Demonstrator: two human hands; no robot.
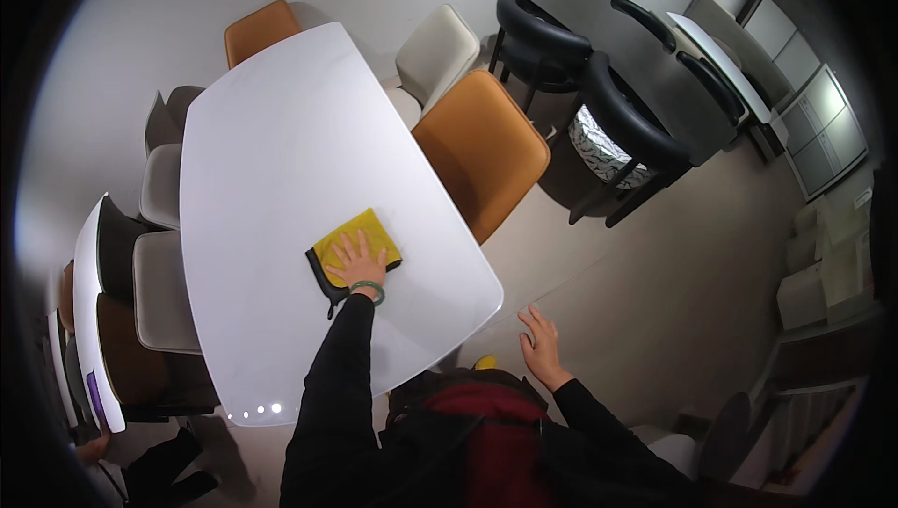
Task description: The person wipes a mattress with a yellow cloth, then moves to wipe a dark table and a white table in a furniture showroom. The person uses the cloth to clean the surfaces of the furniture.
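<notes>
Flat on the white table (pixel 281 152), a folded yellow cloth (pixel 367 224) with a dark grey edge and underside lies under my left hand (pixel 356 263). The fingers of that hand are spread and press down on the cloth; a green bangle circles the wrist. My right hand (pixel 540 347) hangs in the air past the table's right near corner, over the floor. Its fingers are apart and hold nothing.
An orange chair (pixel 486 148) and a cream chair (pixel 438 57) stand along the table's right side. Grey chairs (pixel 168 288) line its left. Black armchairs (pixel 622 120) surround a dark table at the far right. Another person's hand (pixel 94 449) shows at lower left beside another white table.
</notes>
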